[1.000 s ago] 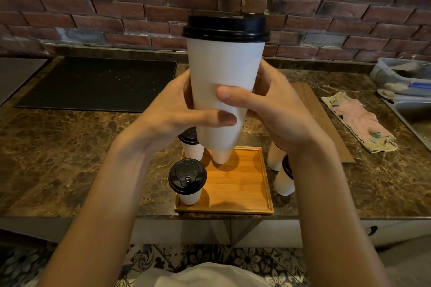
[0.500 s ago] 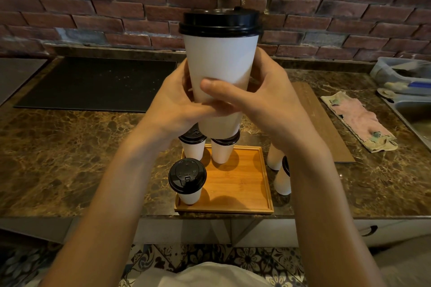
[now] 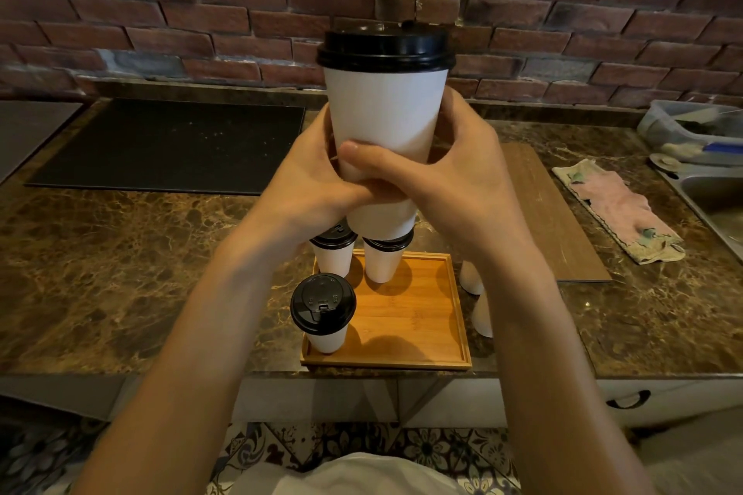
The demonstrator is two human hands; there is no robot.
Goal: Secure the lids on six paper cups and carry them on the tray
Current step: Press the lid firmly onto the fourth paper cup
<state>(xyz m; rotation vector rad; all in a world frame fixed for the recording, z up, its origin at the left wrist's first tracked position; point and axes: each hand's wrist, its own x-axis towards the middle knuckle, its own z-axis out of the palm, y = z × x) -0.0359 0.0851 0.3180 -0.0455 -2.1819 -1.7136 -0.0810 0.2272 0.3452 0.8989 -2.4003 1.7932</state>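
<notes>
A white paper cup (image 3: 384, 115) with a black lid (image 3: 386, 46) is held upright in the air above the counter. My left hand (image 3: 309, 181) and my right hand (image 3: 454, 177) both grip its lower half, thumbs crossing at the front. Below it lies a square wooden tray (image 3: 418, 317) with three lidded white cups: one at the front left (image 3: 323, 309) and two at the back (image 3: 333, 253) (image 3: 386, 259). Two more cups (image 3: 472, 277) (image 3: 484, 313) stand on the counter just right of the tray, mostly hidden by my right forearm.
The tray sits near the front edge of a brown marble counter (image 3: 100, 273). A black mat (image 3: 169, 145) lies at the back left, a wooden board (image 3: 551, 213) and a pink cloth (image 3: 619, 209) to the right, a sink (image 3: 715, 205) at far right. A brick wall rises behind.
The held cup has come down and slightly closer to me. My thumbs have closed together over its front.
</notes>
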